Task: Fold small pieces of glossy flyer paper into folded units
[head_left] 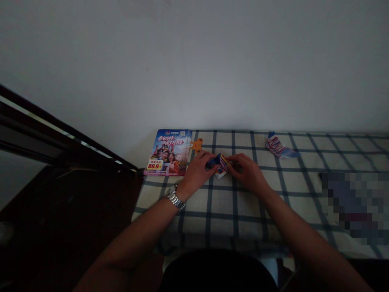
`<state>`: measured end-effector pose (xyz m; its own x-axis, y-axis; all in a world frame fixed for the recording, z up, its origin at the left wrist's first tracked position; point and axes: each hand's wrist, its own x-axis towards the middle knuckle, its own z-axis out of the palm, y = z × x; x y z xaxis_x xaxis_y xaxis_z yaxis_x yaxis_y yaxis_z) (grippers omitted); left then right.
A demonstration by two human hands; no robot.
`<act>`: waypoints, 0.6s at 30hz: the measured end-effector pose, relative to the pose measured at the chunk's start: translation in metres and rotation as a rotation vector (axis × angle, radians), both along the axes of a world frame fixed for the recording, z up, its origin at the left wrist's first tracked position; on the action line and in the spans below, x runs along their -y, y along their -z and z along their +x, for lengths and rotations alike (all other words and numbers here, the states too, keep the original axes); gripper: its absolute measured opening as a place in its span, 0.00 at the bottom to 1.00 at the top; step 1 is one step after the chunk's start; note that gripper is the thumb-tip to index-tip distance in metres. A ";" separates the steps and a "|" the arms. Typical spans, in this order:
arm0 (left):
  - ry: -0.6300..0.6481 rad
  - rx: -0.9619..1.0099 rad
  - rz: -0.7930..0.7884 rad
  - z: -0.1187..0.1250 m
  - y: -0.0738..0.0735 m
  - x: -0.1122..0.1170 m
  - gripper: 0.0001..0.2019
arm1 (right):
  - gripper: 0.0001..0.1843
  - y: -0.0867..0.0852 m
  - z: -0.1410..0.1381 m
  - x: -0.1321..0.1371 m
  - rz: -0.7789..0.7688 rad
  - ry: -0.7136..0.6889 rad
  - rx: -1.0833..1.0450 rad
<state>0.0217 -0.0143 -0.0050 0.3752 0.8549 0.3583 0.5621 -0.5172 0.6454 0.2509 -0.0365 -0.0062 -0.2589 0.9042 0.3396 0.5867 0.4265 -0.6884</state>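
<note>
Left hand [203, 165] and right hand [245, 170] are pinching folded paper [223, 165], their grip partly hiding it; toward four o'clock, pixelation [358, 209] is masking something.

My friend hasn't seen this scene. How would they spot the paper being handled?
Find the checked cloth below the pale wall. Over it, between the left hand and right hand, is a small, colourful folded paper. Only it is held; the flyer stack lies to its left, loose paper to its right.
</note>
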 end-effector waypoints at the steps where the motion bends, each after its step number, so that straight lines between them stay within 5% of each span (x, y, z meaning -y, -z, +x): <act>1: 0.000 -0.004 0.003 0.000 0.000 0.000 0.13 | 0.12 0.000 -0.001 0.000 0.025 -0.007 0.001; 18: -0.014 -0.004 -0.002 0.003 0.004 0.000 0.12 | 0.20 0.001 -0.009 0.003 0.115 -0.009 0.053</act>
<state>0.0242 -0.0143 -0.0091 0.3651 0.8607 0.3548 0.5716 -0.5080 0.6443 0.2423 -0.0390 -0.0070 -0.2868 0.8579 0.4263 0.6171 0.5058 -0.6028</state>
